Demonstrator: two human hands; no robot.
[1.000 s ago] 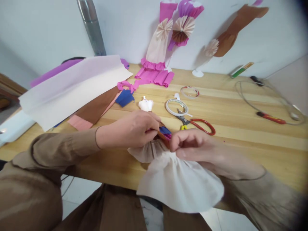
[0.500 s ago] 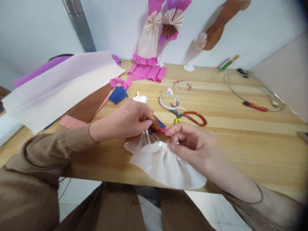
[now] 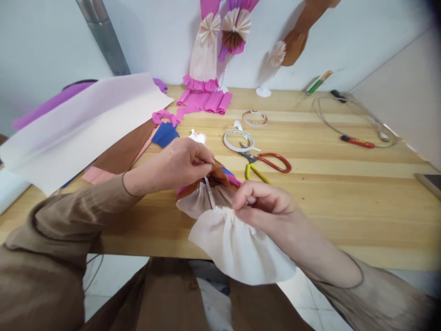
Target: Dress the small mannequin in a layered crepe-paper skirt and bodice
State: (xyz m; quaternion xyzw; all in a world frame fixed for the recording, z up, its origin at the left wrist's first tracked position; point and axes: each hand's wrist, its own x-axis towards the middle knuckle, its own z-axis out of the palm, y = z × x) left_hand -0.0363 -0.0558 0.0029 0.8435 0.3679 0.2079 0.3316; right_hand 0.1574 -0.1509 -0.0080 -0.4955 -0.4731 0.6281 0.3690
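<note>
At the near edge of the tabletop (image 3: 344,184): a cream crepe-paper skirt (image 3: 241,248) is held between both hands, its hem hanging over the edge toward the lap
Left hand (image 3: 172,165): grip clenched in a fingertip pinch on the skirt's gathered waist, where brown layers (image 3: 215,174) and slivers of blue and pink bunch together
Right hand (image 3: 272,209): grip pinched shut on the pleated top edge of the cream layer, just right of the left grip and nearer the body
White strip (image 3: 208,185): narrow, running from the left grip down into the gathers; thread or tape, I cannot tell
Handling: likely very light, soft and limp; it should crease easily and tear if pulled hard
Where to take hold: probably at the bunched waist, where the layers are thickest, not at the thin loose hem
Beyond the grips: scissors (image 3: 265,162) with red and yellow handles, then a tape ring (image 3: 238,140)
Left of the left grip: a large cream sheet (image 3: 82,124) over a brown sheet (image 3: 124,149), and a blue scrap (image 3: 165,134)
Writing: none readable on anything in view
</note>
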